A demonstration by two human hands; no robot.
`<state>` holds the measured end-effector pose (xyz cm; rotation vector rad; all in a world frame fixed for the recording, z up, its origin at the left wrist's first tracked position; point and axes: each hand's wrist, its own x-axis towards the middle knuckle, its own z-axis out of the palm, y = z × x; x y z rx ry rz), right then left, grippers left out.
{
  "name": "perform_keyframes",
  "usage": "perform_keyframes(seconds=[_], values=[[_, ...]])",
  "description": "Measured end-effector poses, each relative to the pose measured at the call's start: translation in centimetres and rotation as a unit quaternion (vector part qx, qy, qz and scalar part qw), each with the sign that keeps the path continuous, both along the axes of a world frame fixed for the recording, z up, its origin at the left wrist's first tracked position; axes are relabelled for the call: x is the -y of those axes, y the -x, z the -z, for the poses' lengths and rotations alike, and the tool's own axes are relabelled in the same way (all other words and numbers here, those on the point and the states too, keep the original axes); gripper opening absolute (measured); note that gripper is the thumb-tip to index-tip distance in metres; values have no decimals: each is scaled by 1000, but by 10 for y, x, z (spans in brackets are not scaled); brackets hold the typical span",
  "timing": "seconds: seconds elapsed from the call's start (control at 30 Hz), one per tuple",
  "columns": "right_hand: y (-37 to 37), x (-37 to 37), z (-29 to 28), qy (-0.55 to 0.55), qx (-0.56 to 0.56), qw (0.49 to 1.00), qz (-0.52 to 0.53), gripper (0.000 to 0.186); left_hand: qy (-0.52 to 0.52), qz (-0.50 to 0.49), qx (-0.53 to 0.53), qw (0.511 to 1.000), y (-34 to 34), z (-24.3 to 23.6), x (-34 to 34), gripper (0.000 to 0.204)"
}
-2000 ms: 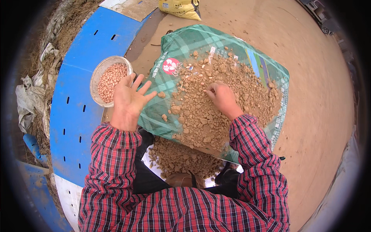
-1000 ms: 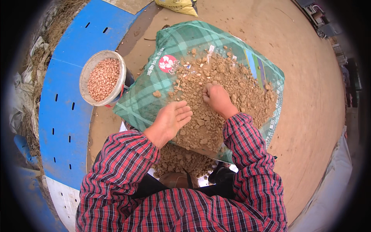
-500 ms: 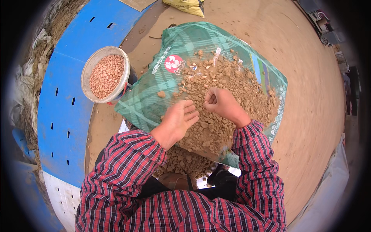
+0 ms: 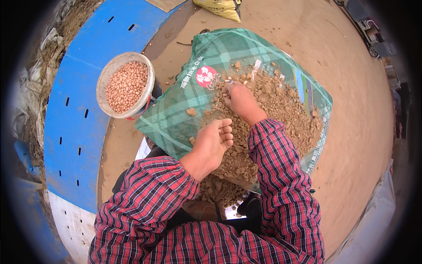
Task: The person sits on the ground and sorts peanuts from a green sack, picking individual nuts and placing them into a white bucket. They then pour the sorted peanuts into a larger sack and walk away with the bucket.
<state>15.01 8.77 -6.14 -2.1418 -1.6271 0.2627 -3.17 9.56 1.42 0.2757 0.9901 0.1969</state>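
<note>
The step in hand seems to be picking beans (image 4: 228, 81) from the soil (image 4: 281, 115) on the green sack (image 4: 169, 125), where pale ones lie at eleven o'clock from the right hand (image 4: 240, 99). Its fingers are narrow together, the left hand (image 4: 211, 144) is half curled, and I cannot tell if either holds something. The bucket (image 4: 150, 83) of beans stands at ten o'clock from the left hand; the next move probably calls for a light fingertip pinch.
</note>
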Motion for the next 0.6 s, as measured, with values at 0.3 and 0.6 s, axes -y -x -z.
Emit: perform_keyframes(seconds=[0.3,0.6], values=[[9,27,-63,60,-239,968,54,16,-4,-7,12,1000,1,-2,-2,21],[-15,4,-45,-29,-79,995,58,20,7,-16,36,999,0,-2,1,21]])
